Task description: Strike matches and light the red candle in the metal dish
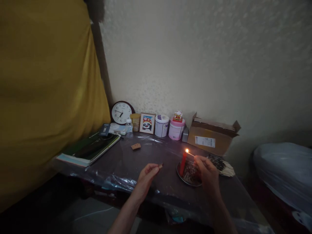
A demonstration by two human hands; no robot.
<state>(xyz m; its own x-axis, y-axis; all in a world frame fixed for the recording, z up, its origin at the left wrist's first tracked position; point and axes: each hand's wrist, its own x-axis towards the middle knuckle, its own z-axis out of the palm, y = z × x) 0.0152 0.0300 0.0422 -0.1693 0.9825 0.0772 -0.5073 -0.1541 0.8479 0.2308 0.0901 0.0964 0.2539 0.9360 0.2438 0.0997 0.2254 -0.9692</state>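
Note:
My right hand (207, 170) pinches a thin lit match (190, 153), its burning tip touching the wick of a red candle (183, 163). The candle stands upright on a round metal plate (188, 179) on the dark table (126, 162). My left hand (147, 177) is closed round a small matchbox (160, 166), held just above the table left of the plate. A bundle of pale sticks (223, 167) lies right of the plate, partly hidden by my right hand.
Along the wall stand a clock (121, 112), a framed panda picture (147, 123), two tubs (162, 125), a small figurine and an open cardboard box (211, 135). Books (89, 151) lie at the table's left end. A small brown piece (136, 146) lies mid-table. A yellow curtain hangs left.

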